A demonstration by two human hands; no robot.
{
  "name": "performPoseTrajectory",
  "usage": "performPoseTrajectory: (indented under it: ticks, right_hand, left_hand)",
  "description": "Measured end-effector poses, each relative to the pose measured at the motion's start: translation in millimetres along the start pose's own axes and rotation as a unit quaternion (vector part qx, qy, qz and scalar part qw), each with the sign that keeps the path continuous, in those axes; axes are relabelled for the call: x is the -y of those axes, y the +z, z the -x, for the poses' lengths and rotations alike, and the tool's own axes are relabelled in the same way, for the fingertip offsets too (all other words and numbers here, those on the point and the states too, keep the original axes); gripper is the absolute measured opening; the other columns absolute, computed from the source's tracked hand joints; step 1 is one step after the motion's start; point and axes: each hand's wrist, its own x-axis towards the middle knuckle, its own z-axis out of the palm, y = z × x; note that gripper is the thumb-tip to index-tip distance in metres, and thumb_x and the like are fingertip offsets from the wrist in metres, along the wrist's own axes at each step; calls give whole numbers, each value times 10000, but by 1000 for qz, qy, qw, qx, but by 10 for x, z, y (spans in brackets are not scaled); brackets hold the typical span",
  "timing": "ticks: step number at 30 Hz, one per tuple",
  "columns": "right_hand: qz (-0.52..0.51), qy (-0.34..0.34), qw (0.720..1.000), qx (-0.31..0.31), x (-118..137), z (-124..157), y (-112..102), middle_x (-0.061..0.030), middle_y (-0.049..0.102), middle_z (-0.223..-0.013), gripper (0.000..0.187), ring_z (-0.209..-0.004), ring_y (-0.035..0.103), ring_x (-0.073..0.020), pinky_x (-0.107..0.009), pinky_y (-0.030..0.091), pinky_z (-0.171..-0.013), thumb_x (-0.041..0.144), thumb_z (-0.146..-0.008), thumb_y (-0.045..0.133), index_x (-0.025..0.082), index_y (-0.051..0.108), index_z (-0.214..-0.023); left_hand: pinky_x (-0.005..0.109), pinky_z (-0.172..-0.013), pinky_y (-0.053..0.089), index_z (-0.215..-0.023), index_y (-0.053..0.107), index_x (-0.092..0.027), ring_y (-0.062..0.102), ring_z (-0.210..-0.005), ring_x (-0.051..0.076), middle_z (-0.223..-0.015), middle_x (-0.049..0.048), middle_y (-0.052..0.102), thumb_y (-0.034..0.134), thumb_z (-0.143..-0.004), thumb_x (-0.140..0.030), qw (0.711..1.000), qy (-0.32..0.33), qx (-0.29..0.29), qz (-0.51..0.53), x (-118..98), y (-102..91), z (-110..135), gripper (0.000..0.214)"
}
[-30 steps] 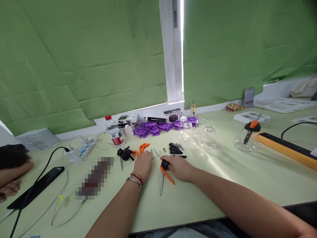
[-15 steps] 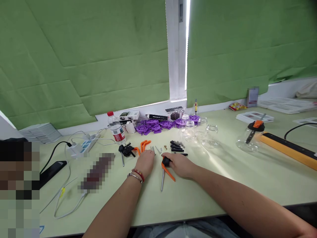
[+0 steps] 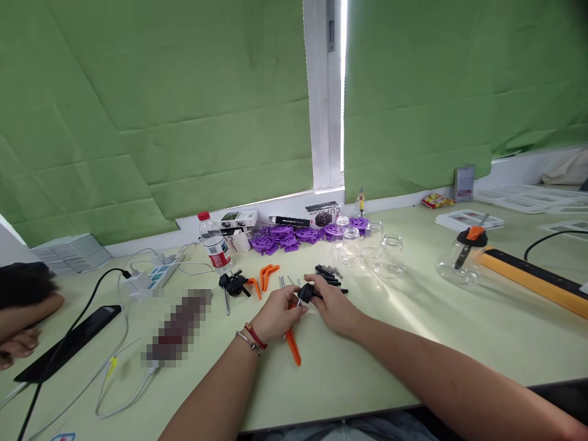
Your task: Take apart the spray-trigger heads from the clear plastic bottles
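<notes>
My right hand point(image 3: 333, 303) is closed on a small black plastic mechanism point(image 3: 306, 292) that has a metal rod and an orange lever point(image 3: 294, 349). The lever hangs down toward me. My left hand point(image 3: 278, 312) meets it from the other side, thumb and fingers closed over the rod and the lever's upper end. Whether a small pin is also pinched there is hidden. Beyond my hands lie thin metal pins point(image 3: 282, 281), black rods point(image 3: 324, 273) and springs point(image 3: 337, 272). Left of them are loose orange levers point(image 3: 266, 277) and another black mechanism point(image 3: 235, 283).
Clear glass jars point(image 3: 389, 260) and purple parts point(image 3: 287, 237) stand at the back. A water bottle point(image 3: 215, 244) is back left, beside boxes point(image 3: 239, 218). Right are a lidded jar point(image 3: 462, 263) and an orange-black bar point(image 3: 537, 275). Cables and another person's hand point(image 3: 21, 346) are left.
My left hand has moved from the metal pins toward me and right, onto the mechanism. My right hand has turned it, so the lever now points down more steeply.
</notes>
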Motion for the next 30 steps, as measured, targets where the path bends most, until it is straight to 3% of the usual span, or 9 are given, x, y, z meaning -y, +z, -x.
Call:
performPoseTrajectory:
  ticks: [3, 10, 14, 19, 24, 26, 29, 30]
  right_hand:
    - [7, 11, 1000, -17, 9, -19, -29, -66, 629, -984, 360, -917, 579, -182, -333, 431, -832, 162, -865, 428, 194, 420, -1224]
    - [-5, 20, 998, -66, -52, -61, -84, -55, 638, -971, 336, -910, 602, -184, -338, 457, -803, 175, -857, 423, 217, 404, -1189]
    - [-6, 26, 997, -75, -67, -59, -86, -58, 638, -935, 336, -880, 607, -191, -329, 472, -730, 198, -864, 389, 222, 363, -1198]
    - [-29, 32, 997, -63, -55, -44, -88, -54, 638, -939, 327, -825, 592, -186, -324, 457, -689, 203, -841, 384, 232, 377, -1167]
    - [-44, 28, 997, -60, -34, -34, -93, -26, 619, -863, 297, -706, 555, -168, -314, 436, -651, 211, -831, 406, 234, 402, -1127]
    - [-50, 23, 997, -55, -26, -30, -91, -24, 617, -859, 292, -702, 549, -165, -302, 430, -639, 213, -833, 412, 236, 407, -1124]
    - [-48, 15, 998, -48, -16, -21, -82, -23, 612, -843, 298, -713, 551, -165, -292, 428, -646, 191, -828, 417, 231, 414, -1124]
    - [-43, 12, 998, -45, -11, -16, -78, -23, 610, -836, 304, -718, 553, -166, -292, 429, -656, 180, -824, 417, 228, 418, -1124]
  left_hand:
    - [240, -517, 396, -1073, 579, -170, 497, -546, 117, -663, -13, 548, 548, -797, -388, 996, -4, 53, 76, 117, -38, -41, 353]
    - [258, -565, 415, -1032, 590, -170, 524, -619, 133, -710, 4, 573, 612, -749, -467, 998, -21, 12, 55, 245, -69, -87, 411]
    - [278, -574, 437, -965, 595, -157, 536, -605, 142, -662, 7, 568, 607, -754, -437, 997, -20, -55, 59, 255, -214, -102, 351]
    - [267, -577, 429, -864, 607, -151, 531, -603, 143, -632, -4, 554, 596, -694, -275, 980, -60, -190, 15, 364, -458, -116, 211]
    - [247, -568, 431, -888, 594, -145, 552, -610, 138, -666, 1, 590, 510, -730, -233, 959, -84, -271, -14, 351, -631, -170, 200]
    - [253, -599, 433, -875, 599, -154, 577, -670, 153, -718, 26, 626, 454, -788, -244, 957, -73, -258, -109, 268, -680, -270, 192]
    - [273, -678, 431, -912, 609, -156, 601, -802, 181, -866, 82, 666, 335, -868, -212, 938, -44, -147, -311, 125, -684, -527, 283]
    - [283, -691, 428, -939, 611, -147, 605, -822, 194, -888, 104, 669, 326, -877, -207, 933, -44, -129, -332, 92, -661, -627, 298]
